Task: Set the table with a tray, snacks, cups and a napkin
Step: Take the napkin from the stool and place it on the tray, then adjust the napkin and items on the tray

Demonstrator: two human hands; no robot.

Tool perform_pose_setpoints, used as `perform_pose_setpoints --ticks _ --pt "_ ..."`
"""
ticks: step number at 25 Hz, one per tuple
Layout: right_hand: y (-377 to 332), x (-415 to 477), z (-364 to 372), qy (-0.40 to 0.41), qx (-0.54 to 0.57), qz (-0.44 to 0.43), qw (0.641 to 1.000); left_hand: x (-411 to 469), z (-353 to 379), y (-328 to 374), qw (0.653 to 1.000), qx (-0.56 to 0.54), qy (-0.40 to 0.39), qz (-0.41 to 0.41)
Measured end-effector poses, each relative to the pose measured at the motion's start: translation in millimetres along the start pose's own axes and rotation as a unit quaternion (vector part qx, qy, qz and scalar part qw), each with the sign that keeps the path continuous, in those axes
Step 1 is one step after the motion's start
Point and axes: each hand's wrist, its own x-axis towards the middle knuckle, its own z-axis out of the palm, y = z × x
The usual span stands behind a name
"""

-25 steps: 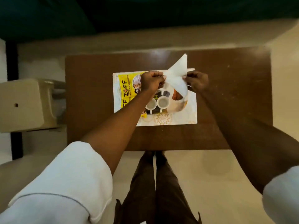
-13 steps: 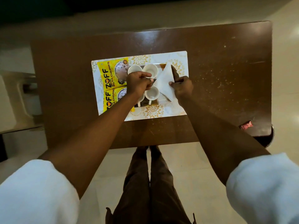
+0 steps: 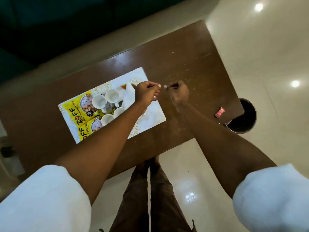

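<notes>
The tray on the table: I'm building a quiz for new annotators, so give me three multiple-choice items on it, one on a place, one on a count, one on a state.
1. Where do the yellow snack packets lie?
A. on the tray's left part
B. on the floor
C. in the bin

2. How many white cups stand on the tray?
A. one
B. four
C. seven

3. How does the napkin lie?
A. held up in both hands
B. down on the tray beside the cups
C. on the bare wooden table

Answers:
1 A: the packets cover the tray's left end.
2 B: four cups sit in a cluster at the middle.
3 B: the white napkin rests on the tray next to the cups, and neither the left hand nor the right hand lifts it.
</notes>
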Motion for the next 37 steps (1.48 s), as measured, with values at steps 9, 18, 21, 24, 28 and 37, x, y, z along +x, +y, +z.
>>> perform_pose_setpoints --ticks 9,18,21,24,28,37 --pt "118 28 -163 0.160 0.089 0.131 0.974 -19 203 -13 0.982 0.102 -0.162 -0.003" --pt "212 41 -176 0.210 0.151 0.218 0.941 -1 304 -67 0.956 0.225 -0.186 0.019" --pt "212 44 -172 0.214 0.149 0.206 0.943 6 314 -77 0.947 0.228 -0.224 0.029" --pt "211 44 -169 0.223 0.137 0.202 0.944 5 316 -82 0.944 0.221 -0.244 0.024" --pt "198 44 -158 0.189 0.083 0.175 0.963 5 294 -84 0.957 0.192 -0.217 0.019" --pt "103 35 -27 0.037 -0.032 0.055 0.997 35 140 -84 0.989 0.140 -0.036 -0.012"
